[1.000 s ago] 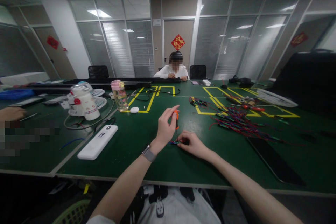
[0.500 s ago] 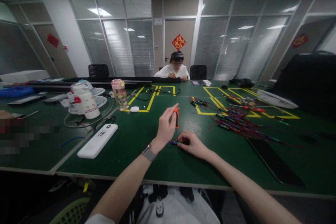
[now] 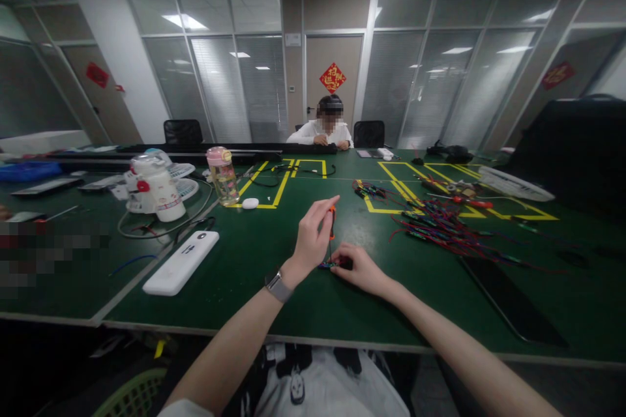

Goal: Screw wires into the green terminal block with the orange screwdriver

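At the middle of the green worktop (image 3: 293, 300), the left hand (image 3: 311, 240) pinches a small orange-handled screwdriver (image 3: 332, 221) between thumb and fingers, holding it upright with its thin shaft pointing down onto a small wired part (image 3: 328, 265). The right hand (image 3: 360, 267) lies flat beside it, its fingers pressed onto that part, pinning it to the surface. A watch (image 3: 276, 287) sits on the left wrist. Well to the right lies a heap of red and black wired parts (image 3: 440, 227) across yellow tape outlines. To the left lie a white flat device (image 3: 182, 262), a pink-lidded bottle (image 3: 222, 176) and a white jar (image 3: 155, 187). Another person (image 3: 323, 130) sits at the far end
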Available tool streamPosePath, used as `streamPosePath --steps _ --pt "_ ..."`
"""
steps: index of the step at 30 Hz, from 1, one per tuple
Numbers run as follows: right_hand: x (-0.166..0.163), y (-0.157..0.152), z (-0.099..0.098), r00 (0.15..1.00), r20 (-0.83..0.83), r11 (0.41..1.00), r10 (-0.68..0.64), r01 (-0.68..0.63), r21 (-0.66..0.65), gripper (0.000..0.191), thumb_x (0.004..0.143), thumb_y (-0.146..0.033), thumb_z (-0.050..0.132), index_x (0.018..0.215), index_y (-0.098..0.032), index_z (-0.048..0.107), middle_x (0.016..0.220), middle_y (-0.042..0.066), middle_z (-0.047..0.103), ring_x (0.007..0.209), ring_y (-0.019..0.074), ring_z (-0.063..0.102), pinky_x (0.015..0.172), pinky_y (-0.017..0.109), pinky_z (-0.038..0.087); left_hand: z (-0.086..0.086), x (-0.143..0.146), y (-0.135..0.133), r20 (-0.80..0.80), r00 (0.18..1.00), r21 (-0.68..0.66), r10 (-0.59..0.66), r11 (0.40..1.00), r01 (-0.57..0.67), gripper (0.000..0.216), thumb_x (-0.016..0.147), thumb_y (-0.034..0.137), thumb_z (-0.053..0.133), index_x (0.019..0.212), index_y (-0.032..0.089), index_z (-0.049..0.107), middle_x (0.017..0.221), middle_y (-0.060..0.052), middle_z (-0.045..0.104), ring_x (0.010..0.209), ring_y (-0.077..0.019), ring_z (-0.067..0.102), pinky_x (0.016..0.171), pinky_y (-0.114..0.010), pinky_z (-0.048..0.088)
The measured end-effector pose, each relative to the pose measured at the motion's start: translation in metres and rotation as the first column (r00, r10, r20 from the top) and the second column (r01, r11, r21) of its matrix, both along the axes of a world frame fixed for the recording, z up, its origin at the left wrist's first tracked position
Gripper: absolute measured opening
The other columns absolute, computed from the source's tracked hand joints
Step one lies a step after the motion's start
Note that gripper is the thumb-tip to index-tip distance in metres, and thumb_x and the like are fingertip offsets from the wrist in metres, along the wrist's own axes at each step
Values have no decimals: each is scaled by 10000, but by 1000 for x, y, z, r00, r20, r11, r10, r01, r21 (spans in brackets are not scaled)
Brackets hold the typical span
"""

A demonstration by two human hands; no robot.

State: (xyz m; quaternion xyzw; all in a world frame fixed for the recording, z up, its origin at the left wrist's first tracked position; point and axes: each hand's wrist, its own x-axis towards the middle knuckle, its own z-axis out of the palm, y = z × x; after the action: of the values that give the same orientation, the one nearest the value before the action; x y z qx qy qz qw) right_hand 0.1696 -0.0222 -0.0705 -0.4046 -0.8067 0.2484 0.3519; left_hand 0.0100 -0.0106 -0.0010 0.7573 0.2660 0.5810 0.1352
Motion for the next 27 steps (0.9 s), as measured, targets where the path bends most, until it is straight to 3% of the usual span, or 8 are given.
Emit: streamPosePath --steps 5,11,13,18,22,27 --pt "0 0 1 1000 -3 1000 -5 5 7 95 727 -82 655 790 -153 656 769 7 561 698 148 542 655 266 439 -2 1 3 50 999 -13 -18 1000 18 310 961 194 461 1249 215 574 1123 -73 645 980 -166 632 852 -297 506" --pt "-1 -1 1 1000 -2 1000 -11 11 3 115 721 -76 657 795 -164 663 763 3 567 694 144 541 653 264 442 -1 1 1 67 986 59 152 986 -156 171 867 237 641 1035 227 675 859 -8 538 791 -140 556 749 -269 478" --pt "-1 -1 2 1000 -1 1000 -12 12 2 115 721 -80 659 796 -167 664 763 1 564 693 142 541 651 262 444 0 1 0 66 986 50 155 986 -158 150 891 254 610 1021 229 680 870 -11 519 803 -142 553 753 -269 473" --pt "0 -1 2 1000 11 1000 -7 7 3 104 726 -85 655 798 -160 660 771 5 563 696 144 541 654 262 439 0 0 -1 54 996 1 68 998 -68 318 984 185 392 1218 215 606 1036 -58 577 922 -149 578 823 -277 468" --pt "0 -1 2 1000 13 1000 -4 4 0 101 726 -88 653 801 -154 662 773 9 564 697 149 544 656 267 436 1 1 0 85 994 0 68 998 -68 320 973 154 404 1231 180 591 1096 -78 614 1001 -163 589 887 -296 462" --pt "0 -1 1 1000 0 1000 -11 11 -8 104 722 -83 654 799 -152 663 766 7 558 694 146 543 654 265 442 0 1 0 98 988 27 120 992 -123 272 939 174 498 1179 193 624 976 -53 608 877 -151 592 791 -276 483"
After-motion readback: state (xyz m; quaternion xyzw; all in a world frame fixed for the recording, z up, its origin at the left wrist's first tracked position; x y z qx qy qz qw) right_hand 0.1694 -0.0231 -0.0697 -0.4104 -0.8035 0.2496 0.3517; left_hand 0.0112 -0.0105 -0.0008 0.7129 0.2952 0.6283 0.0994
